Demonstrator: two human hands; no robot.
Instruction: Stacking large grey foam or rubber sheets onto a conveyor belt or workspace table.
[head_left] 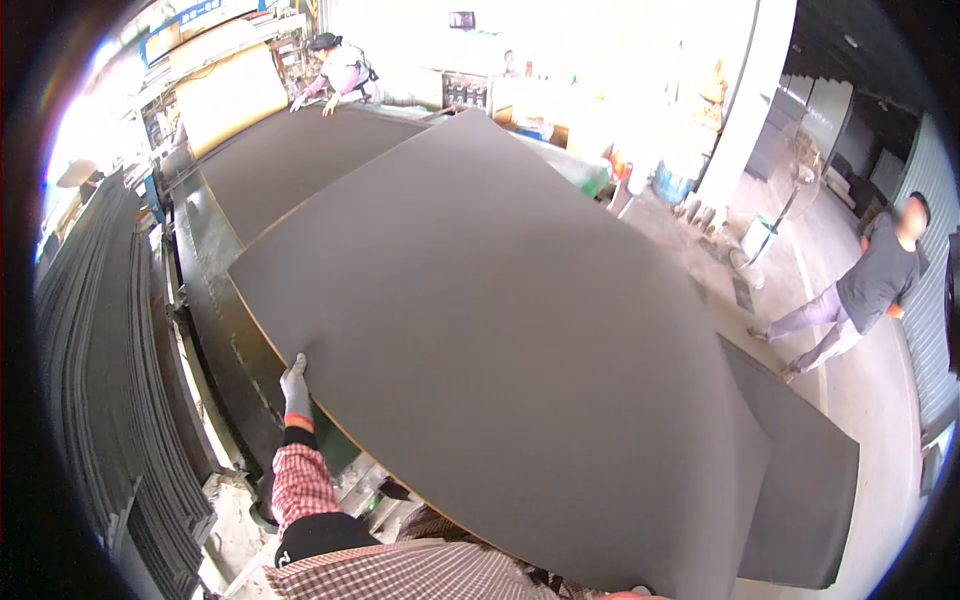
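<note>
A large dark grey sheet [500,330] with a thin tan edge slants across the view, its near part bending down to the right. My left hand [295,387], in a grey glove, is closed on the sheet's left edge with the thumb over the top face. At the bottom, only a bit of my right hand [643,590] shows, its thumb tip over the sheet's near edge; its other fingers are hidden. Beyond the raised sheet, another dark sheet [300,160] lies flat on a long machine bed [205,225].
A tall stack of dark sheets [90,350] stands at the left. More dark sheet [800,470] lies low at the right. One person [343,75] leans over the far end of the bed; another [865,285] walks on the right. A standing fan [795,180] and a cluttered bench [560,130] stand beyond.
</note>
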